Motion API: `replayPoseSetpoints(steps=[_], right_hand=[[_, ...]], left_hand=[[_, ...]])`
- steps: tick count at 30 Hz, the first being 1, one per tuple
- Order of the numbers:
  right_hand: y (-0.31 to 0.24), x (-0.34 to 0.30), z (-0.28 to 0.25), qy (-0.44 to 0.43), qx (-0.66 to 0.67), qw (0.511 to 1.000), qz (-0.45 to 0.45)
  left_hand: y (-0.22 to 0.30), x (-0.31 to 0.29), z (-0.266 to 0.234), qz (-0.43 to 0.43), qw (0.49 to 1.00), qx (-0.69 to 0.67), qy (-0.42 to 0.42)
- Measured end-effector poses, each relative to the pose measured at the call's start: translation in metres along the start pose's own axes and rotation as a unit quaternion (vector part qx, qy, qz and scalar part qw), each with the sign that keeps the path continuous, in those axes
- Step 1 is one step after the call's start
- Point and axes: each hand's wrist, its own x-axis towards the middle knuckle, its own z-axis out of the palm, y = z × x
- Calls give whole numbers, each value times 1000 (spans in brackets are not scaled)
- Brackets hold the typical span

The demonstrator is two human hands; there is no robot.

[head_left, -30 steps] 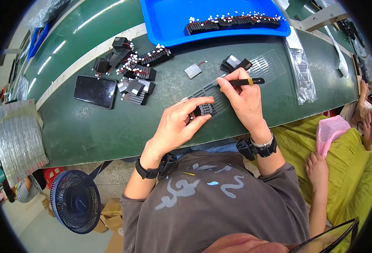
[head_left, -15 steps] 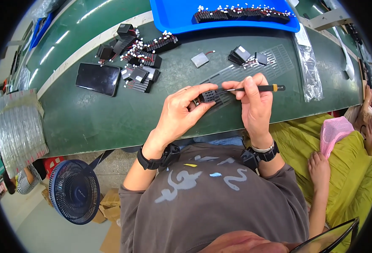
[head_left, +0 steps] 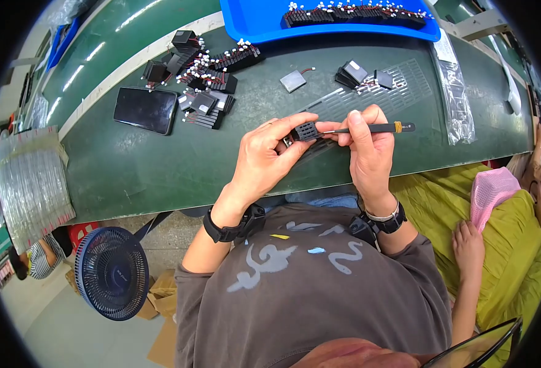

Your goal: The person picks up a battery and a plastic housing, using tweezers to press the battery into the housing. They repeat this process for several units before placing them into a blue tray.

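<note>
My left hand [head_left: 263, 149] pinches a small black slotted plastic housing [head_left: 308, 131] between thumb and fingers above the green worktable. My right hand [head_left: 369, 144] is closed round dark tweezers [head_left: 378, 128] with a yellow band near the back end. Their thin metal tip points left and meets the right side of the housing; my fingertips hide the exact contact. Beyond the hands lies a single silver-grey battery pack [head_left: 293, 81] with a short lead. To its right sits a small group of dark and grey packs [head_left: 351, 74] with white connectors.
A blue tray [head_left: 332, 35] at the back holds rows of black packs. More wired packs [head_left: 206, 83] are heaped at the left, beside a black phone [head_left: 145, 110]. Clear plastic packaging [head_left: 457, 92] lies on the right. A blue fan [head_left: 112, 273] stands below left; another person's arm [head_left: 468, 257] is close right.
The slotted housing has turned slightly in my left hand, so its slotted face shows more fully. The tweezers stay against it. The whole view has shifted a little.
</note>
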Motion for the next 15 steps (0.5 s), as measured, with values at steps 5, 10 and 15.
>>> replayPoseSetpoints(steps=[5,10,15], right_hand=[[2,0,0,0,-16,1000,-6],[0,1,5,5,-37,999,-16],[-1,0,8,5,-53,998,-16]], left_hand=[[3,1,-1,0,1000,18,-2],[3,1,-1,-11,1000,14,-3],[2,1,-2,-2,1000,14,-2]])
